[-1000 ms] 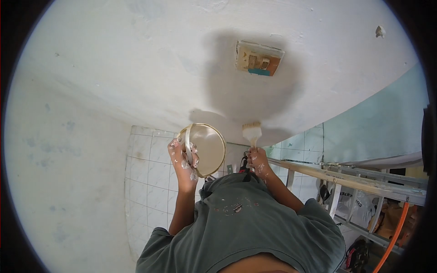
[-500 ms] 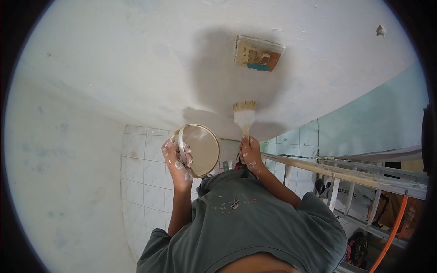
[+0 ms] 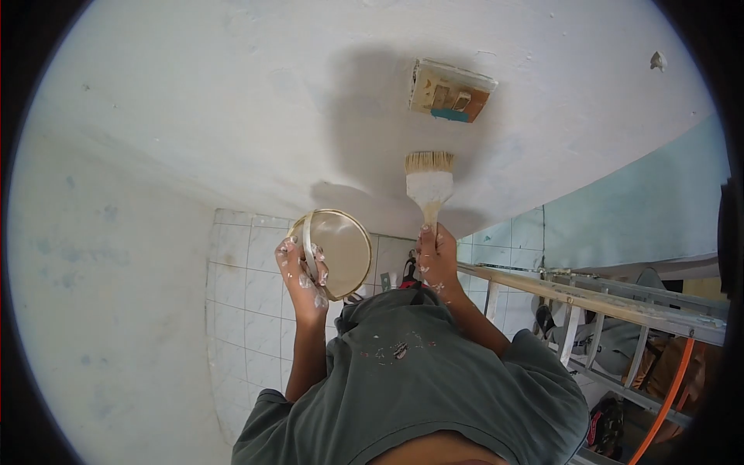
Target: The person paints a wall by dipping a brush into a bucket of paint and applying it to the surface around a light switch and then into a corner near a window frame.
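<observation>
My left hand [image 3: 304, 275], spotted with white paint, is closed around the side and pale handle of a round paint container [image 3: 345, 252]. The container is tilted, with its open top showing a pale inside. My right hand [image 3: 439, 260], also paint-spotted, grips the handle of a wide paintbrush [image 3: 429, 186]. The brush points up, its bristles a short way below a worn switch plate [image 3: 452, 91] on the white wall [image 3: 232, 101]. Whether the bristles touch the wall I cannot tell.
A ladder [image 3: 597, 302] lies across the right side, with an orange cable [image 3: 666, 399] in front of it. Beyond the ladder are bags and part of a person in grey. White tiles [image 3: 263, 310] cover the floor. A pale green wall [image 3: 635, 201] stands at right.
My right hand and the brush have moved up and slightly right, nearer the switch plate. The view has shifted a little. My left hand still holds the container.
</observation>
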`<state>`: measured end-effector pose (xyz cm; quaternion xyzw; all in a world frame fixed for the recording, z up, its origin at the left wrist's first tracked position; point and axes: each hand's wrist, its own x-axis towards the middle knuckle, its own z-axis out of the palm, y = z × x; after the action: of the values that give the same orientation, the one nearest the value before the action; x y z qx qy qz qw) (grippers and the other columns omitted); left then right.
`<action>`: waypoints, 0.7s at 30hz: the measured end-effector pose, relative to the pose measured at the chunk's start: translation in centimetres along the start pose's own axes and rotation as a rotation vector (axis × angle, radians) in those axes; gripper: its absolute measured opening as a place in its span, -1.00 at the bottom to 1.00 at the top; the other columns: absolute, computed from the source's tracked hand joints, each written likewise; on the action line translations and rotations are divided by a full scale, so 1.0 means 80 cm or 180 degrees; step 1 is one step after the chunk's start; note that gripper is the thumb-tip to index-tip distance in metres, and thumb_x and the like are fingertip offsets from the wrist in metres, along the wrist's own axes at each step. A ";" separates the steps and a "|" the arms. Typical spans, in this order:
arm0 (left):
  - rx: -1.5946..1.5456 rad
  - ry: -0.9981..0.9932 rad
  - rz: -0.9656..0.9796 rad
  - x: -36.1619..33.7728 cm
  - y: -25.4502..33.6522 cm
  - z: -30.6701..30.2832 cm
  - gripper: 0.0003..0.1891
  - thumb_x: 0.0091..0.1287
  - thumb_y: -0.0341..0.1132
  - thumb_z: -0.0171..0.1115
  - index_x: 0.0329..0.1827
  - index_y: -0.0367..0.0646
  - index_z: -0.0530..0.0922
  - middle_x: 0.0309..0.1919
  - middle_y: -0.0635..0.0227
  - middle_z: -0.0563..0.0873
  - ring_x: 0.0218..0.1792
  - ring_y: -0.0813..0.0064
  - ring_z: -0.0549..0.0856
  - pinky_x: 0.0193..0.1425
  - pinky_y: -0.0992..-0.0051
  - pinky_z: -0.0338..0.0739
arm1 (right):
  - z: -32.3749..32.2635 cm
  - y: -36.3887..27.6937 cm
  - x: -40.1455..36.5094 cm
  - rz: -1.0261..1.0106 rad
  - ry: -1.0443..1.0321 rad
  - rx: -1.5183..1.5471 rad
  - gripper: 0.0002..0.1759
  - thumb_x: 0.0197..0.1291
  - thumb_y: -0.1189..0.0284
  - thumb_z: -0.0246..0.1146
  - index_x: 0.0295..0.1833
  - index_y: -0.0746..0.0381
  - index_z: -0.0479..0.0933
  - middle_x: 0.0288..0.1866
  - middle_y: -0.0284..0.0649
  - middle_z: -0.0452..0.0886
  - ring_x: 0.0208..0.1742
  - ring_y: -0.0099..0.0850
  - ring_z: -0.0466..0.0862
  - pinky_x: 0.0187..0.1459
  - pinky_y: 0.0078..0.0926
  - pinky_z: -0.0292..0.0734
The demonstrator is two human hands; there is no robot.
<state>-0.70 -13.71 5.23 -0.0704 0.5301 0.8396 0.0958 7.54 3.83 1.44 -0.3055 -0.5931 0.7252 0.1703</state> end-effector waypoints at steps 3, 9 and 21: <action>0.0049 -0.0031 0.0035 -0.002 0.002 0.002 -0.74 0.35 -0.12 -0.13 -0.19 -0.16 0.27 -0.57 0.31 0.47 -0.76 0.69 0.31 -0.75 0.74 0.13 | -0.005 0.058 0.021 0.0179 0.0001 0.0015 -0.71 0.27 0.37 -0.07 -0.50 0.26 0.30 -0.70 -0.42 0.29 -0.70 -0.71 0.24 -0.67 -0.67 0.13; 0.0025 -0.0027 0.0057 -0.005 0.006 0.007 -0.74 0.35 -0.12 -0.13 -0.20 -0.16 0.27 -0.58 0.32 0.47 -0.76 0.70 0.30 -0.74 0.73 0.13 | -0.007 0.132 0.050 -0.0455 -0.0053 -0.0868 -0.71 0.29 0.30 -0.08 -0.46 0.21 0.26 -0.70 -0.41 0.26 -0.80 -0.69 0.21 -0.81 -0.70 0.08; -0.0193 -0.0182 0.0025 -0.004 0.003 0.004 -0.69 0.35 -0.06 -0.18 -0.15 -0.14 0.31 -0.54 0.29 0.50 -0.76 0.67 0.31 -0.72 0.70 0.15 | 0.016 -0.087 -0.016 0.0159 -0.0352 0.0589 -0.69 0.28 0.29 -0.08 -0.49 0.20 0.26 -0.72 -0.43 0.25 -0.81 -0.69 0.21 -0.82 -0.66 0.10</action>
<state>-0.41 -13.57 5.65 -0.0472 0.5017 0.8573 0.1054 6.89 3.72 8.58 -0.2627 -0.5243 0.7966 0.1466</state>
